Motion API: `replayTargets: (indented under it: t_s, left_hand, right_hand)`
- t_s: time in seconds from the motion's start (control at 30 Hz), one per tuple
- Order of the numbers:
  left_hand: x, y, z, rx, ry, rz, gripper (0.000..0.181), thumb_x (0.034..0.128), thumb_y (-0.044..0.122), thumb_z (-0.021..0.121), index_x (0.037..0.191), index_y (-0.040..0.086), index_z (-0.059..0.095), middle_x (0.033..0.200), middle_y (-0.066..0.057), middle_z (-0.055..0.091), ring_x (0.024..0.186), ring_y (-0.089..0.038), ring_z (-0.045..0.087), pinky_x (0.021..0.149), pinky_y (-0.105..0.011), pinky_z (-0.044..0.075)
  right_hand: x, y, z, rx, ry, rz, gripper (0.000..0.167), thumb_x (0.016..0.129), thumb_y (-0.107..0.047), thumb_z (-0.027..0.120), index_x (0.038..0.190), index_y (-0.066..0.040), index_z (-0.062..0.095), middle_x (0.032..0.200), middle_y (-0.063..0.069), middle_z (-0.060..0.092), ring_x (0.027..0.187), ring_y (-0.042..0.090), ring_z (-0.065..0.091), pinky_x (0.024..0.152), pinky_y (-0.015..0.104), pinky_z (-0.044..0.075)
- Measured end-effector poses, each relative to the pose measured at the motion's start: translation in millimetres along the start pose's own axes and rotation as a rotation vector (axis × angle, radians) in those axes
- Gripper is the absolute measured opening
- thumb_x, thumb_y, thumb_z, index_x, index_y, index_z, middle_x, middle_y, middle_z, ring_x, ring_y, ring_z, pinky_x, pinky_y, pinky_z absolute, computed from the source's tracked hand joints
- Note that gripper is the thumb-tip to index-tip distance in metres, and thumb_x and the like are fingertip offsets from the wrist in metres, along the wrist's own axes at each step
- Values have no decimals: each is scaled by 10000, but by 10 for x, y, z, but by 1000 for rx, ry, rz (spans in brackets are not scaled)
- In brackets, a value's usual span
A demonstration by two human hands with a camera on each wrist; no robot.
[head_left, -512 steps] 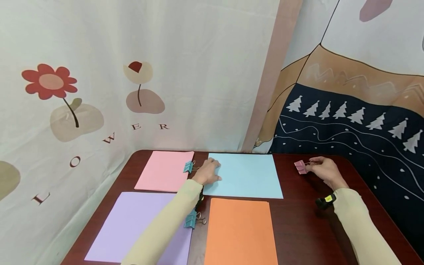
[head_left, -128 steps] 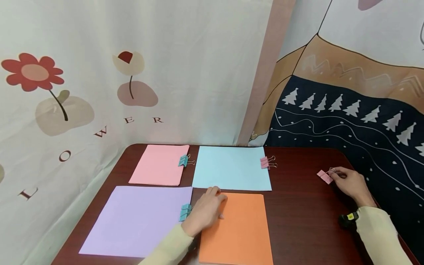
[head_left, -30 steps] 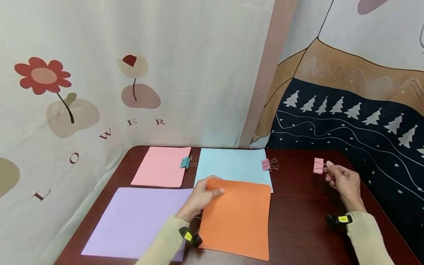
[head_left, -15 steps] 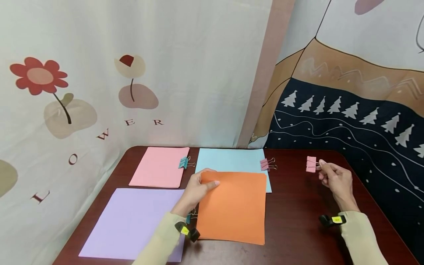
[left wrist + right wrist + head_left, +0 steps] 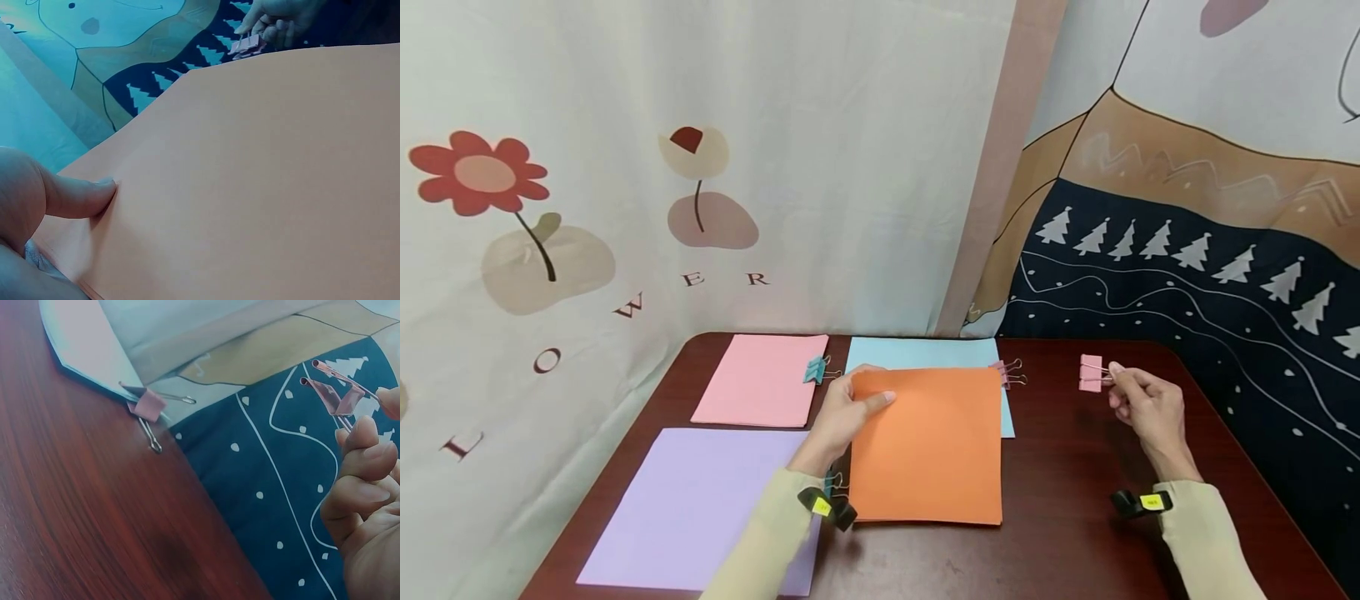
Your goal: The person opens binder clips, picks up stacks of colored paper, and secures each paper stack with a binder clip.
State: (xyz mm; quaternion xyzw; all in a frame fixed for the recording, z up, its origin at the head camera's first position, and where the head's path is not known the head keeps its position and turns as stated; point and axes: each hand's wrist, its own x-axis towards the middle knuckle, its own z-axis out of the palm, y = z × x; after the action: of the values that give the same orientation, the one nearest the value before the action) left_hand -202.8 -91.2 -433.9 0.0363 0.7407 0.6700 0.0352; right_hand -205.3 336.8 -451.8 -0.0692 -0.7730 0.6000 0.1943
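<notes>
My left hand (image 5: 842,412) pinches the top left corner of a stack of orange paper (image 5: 928,450), thumb on the front face. The paper is tilted up off the table, covering part of the light blue paper (image 5: 917,352). In the left wrist view the orange sheet (image 5: 250,169) fills most of the picture beyond my thumb. My right hand (image 5: 1153,412) squeezes the wire handles of a pink binder clip (image 5: 1091,373), to the right of the orange paper and apart from it. The right wrist view shows this binder clip (image 5: 337,400) with its lips spread and nothing between them.
A second pink binder clip (image 5: 1002,372) grips the light blue paper's right edge. Pink paper (image 5: 763,379) with a teal binder clip (image 5: 815,370) lies back left. Purple paper (image 5: 692,508) lies front left, its teal clip (image 5: 829,483) partly hidden. Curtains stand behind the dark table (image 5: 1060,533).
A pink binder clip has gone onto the light blue paper since the oldest frame. My left hand has since lifted the orange paper; my right hand has brought another pink clip leftward.
</notes>
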Motion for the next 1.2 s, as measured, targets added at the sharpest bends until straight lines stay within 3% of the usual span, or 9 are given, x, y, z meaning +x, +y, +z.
replayTargets:
  t_s: [0.23, 0.43, 0.97, 1.2]
  left_hand:
    - [46, 54, -7, -20, 5, 3, 259, 934, 89, 741, 1183, 155, 712, 1155, -64, 702, 947, -191, 650, 802, -333, 543]
    - [67, 88, 4, -37, 5, -13, 277, 934, 90, 740, 1198, 164, 699, 1151, -67, 699, 926, -193, 646, 788, -334, 543]
    - [139, 132, -54, -99, 16, -28, 281, 955, 113, 722, 1228, 136, 658, 1083, -93, 701, 871, -221, 703, 743, -381, 595]
    - [154, 97, -56, -99, 52, -34, 295, 945, 100, 731, 1231, 123, 660, 1073, -92, 703, 848, -205, 710, 736, -375, 600]
  right_hand:
    - [-67, -50, 108, 36, -38, -58, 406, 1019, -271, 652, 884, 113, 659, 553, -36, 531, 440, 104, 439, 391, 266, 357]
    - [-143, -89, 205, 90, -73, -87, 395, 1024, -236, 643, 917, 144, 645, 563, -14, 508, 426, 128, 408, 374, 287, 315]
    - [-270, -151, 432, 90, -147, -194, 341, 1043, -171, 604, 912, 143, 633, 571, 0, 495, 418, 149, 375, 365, 300, 300]
    - [-314, -167, 532, 122, -219, -224, 286, 1042, -142, 601, 872, 84, 645, 563, -14, 521, 408, 130, 405, 347, 301, 300]
